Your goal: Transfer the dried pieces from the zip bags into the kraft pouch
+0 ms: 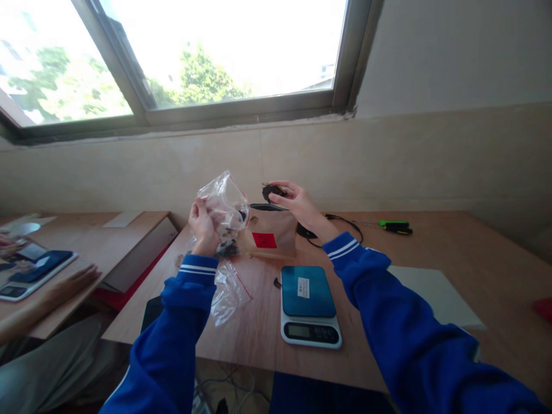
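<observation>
My left hand (202, 225): grasping a clear plastic bag (226, 201), dark pieces (227, 248) bunched at its lower end.
My right hand (296, 202): pinching a dark round object (271, 192) between thumb and fingers, above a kraft paper pouch (271, 236).
Table: second clear zip bag (228, 293) lying flat; digital scale (308, 307) nearer me.
Status: object held outside the bag, not on the scale.

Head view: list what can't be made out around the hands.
Clear plastic bag: crumpled film and the left hand hide what the dark pieces are.
Dark round object: the right hand covers part of it; its kind is unclear.
Kitchen scale display: too small to read.
White scale label: too small to read.
Red label: any marking too small.
</observation>
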The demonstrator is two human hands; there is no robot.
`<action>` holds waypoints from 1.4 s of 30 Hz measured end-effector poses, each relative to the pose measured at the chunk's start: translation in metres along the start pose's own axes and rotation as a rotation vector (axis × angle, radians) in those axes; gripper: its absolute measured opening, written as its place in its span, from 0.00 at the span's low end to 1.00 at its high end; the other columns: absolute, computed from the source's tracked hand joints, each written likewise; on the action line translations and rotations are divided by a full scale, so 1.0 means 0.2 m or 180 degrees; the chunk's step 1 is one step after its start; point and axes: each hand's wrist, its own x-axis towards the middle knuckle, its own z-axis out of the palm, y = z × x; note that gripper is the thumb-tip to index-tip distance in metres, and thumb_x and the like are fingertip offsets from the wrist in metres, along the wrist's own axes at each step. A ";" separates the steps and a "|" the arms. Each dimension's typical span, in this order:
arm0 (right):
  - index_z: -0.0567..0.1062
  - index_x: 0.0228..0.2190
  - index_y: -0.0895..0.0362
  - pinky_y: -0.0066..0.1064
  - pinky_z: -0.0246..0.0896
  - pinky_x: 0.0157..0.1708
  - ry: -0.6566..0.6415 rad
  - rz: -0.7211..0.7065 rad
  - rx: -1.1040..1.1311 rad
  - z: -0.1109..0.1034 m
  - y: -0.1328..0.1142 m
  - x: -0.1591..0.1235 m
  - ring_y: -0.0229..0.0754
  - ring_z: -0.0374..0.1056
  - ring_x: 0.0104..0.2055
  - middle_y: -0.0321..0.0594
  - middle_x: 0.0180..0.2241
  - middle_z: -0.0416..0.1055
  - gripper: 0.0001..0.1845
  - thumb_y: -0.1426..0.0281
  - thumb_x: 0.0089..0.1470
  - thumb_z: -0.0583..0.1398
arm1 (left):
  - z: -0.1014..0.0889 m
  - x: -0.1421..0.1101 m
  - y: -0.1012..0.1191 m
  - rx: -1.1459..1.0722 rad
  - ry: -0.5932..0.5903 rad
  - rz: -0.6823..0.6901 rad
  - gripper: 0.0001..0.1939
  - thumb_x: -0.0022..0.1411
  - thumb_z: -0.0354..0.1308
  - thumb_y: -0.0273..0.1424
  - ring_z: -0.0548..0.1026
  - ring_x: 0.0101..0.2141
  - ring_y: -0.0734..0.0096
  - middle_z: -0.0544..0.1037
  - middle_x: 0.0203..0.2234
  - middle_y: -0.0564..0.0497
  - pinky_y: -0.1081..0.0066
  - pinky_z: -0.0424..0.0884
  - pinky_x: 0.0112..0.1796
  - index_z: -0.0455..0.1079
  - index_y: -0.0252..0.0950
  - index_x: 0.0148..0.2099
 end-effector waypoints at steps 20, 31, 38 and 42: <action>0.79 0.45 0.55 0.33 0.65 0.44 -0.2011 -0.0398 -0.3647 0.04 -0.16 0.07 0.46 0.74 0.46 0.44 0.45 0.78 0.19 0.63 0.65 0.52 | -0.17 -0.06 -0.01 -0.0282 0.0168 0.0082 0.14 0.64 0.55 0.40 0.66 0.19 0.81 0.69 0.20 0.58 0.79 0.65 0.23 0.68 0.32 0.36; 0.75 0.37 0.60 0.29 0.64 0.40 -0.1773 -0.0879 -0.2474 0.11 -0.04 -0.42 0.38 0.69 0.38 0.42 0.37 0.74 0.12 0.80 0.57 0.53 | -0.28 -0.14 0.06 -0.0108 0.0776 -0.0198 0.13 0.70 0.46 0.38 0.69 0.20 0.80 0.72 0.24 0.55 0.77 0.68 0.24 0.66 0.34 0.40; 0.76 0.32 0.62 0.32 0.61 0.39 -0.2990 0.0411 -0.3326 0.13 0.43 -0.62 0.44 0.68 0.39 0.47 0.37 0.73 0.09 0.83 0.46 0.61 | -0.35 -0.19 0.06 -0.0084 0.0880 -0.0323 0.13 0.70 0.46 0.37 0.70 0.22 0.79 0.72 0.25 0.54 0.76 0.70 0.26 0.65 0.35 0.38; 0.75 0.27 0.61 0.29 0.59 0.35 -0.2864 0.0428 -0.3204 0.15 0.51 -0.58 0.42 0.67 0.35 0.42 0.32 0.72 0.10 0.86 0.43 0.60 | -0.39 -0.19 0.07 -0.0103 0.0884 -0.0391 0.13 0.69 0.47 0.38 0.68 0.20 0.81 0.71 0.26 0.55 0.78 0.68 0.24 0.65 0.35 0.38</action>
